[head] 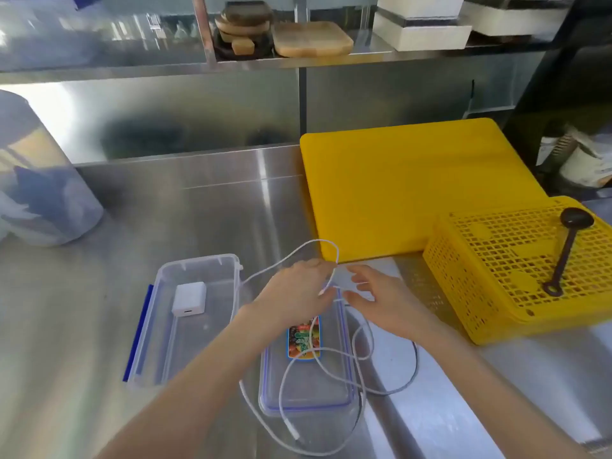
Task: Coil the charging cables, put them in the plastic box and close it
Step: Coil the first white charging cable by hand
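Left hand (294,289) pinches the white charging cable (331,356) at the fingertips, holding up one raised loop whose top arches toward the yellow cutting board (414,187). Going left to right across the steel counter (198,210): the clear plastic box (185,316) stands open near the front left, a white charger block (188,299) inside its far end; the box's lid (308,382) lies flat just right of it, under the forearm, with slack cable strewn over it; then the right hand (374,299), fingers spread and relaxed, holding nothing that I can make out, just beside the loop. The loose run trails from the pinch back toward the counter's front edge, its plug end (294,434) nearest that edge, so the slack's long axis lies toward the person. A darker cable (410,376) curves to the right of the lid. Judging by this, the right hand is the nearer one to gather the next turn. A yellow basket (516,270) sits at the right edge.
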### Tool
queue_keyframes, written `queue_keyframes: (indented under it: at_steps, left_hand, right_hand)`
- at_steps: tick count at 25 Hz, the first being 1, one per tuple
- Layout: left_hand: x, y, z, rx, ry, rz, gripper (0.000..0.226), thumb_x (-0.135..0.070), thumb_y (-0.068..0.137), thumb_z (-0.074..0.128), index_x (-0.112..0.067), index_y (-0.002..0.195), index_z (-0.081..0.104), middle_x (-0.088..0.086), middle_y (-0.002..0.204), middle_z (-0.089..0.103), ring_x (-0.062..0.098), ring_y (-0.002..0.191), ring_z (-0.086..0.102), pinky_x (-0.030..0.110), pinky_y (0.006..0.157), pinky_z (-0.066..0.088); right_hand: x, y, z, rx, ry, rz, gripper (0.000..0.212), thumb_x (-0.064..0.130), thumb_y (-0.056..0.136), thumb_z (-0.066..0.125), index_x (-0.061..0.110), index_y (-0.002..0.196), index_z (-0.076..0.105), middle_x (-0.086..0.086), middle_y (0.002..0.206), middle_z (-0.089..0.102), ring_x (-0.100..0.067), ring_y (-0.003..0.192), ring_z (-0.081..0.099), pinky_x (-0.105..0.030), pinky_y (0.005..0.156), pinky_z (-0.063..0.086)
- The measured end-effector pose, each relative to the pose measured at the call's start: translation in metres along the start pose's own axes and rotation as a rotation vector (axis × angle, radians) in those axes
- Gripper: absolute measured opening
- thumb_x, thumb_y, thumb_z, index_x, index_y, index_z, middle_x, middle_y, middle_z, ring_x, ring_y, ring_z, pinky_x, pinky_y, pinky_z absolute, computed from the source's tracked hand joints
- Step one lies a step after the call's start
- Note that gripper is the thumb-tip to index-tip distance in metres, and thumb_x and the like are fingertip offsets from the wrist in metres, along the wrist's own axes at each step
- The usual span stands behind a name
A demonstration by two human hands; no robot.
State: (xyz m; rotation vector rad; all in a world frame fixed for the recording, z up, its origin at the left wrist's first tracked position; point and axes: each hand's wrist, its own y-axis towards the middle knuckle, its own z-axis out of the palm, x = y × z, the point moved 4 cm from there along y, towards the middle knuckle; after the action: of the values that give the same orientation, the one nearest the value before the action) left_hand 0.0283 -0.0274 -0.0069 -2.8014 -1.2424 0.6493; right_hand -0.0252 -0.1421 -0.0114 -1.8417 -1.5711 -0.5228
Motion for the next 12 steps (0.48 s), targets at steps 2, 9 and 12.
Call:
queue_keyframes:
  at_steps: [2, 9, 12]
  left_hand:
    - [0.002, 0.007, 0.007, 0.017, -0.020, 0.004, 0.043, -0.029, 0.093, 0.040, -0.020, 0.135, 0.039, 0.004, 0.138, 0.048, 0.026, 0.125, 0.047, 0.042, 0.100, 0.042]
    - [0.002, 0.016, 0.023, -0.021, -0.087, 0.061, 0.042, -0.022, 0.092, 0.042, -0.022, 0.134, 0.041, -0.001, 0.138, 0.049, 0.019, 0.126, 0.044, 0.023, 0.093, 0.031]
    - [0.007, 0.016, 0.024, -0.073, -0.186, 0.052, 0.035, -0.018, 0.090, 0.045, -0.018, 0.125, 0.050, 0.002, 0.127, 0.056, 0.020, 0.116, 0.051, 0.029, 0.093, 0.039]
  right_hand:
    - [-0.007, 0.004, 0.004, 0.009, 0.060, 0.049, 0.044, 0.027, 0.090, 0.052, 0.021, 0.132, 0.041, -0.007, 0.125, 0.058, -0.021, 0.112, 0.056, -0.026, 0.089, 0.041]
    - [-0.025, 0.015, 0.020, -0.003, 0.184, 0.062, 0.028, 0.013, 0.091, 0.046, 0.017, 0.117, 0.057, -0.002, 0.081, 0.068, -0.014, 0.076, 0.063, -0.027, 0.081, 0.048]
    - [-0.024, 0.016, 0.021, 0.010, 0.333, 0.085, 0.031, 0.003, 0.091, 0.039, 0.020, 0.108, 0.059, 0.008, 0.070, 0.064, -0.001, 0.054, 0.059, -0.018, 0.065, 0.051]
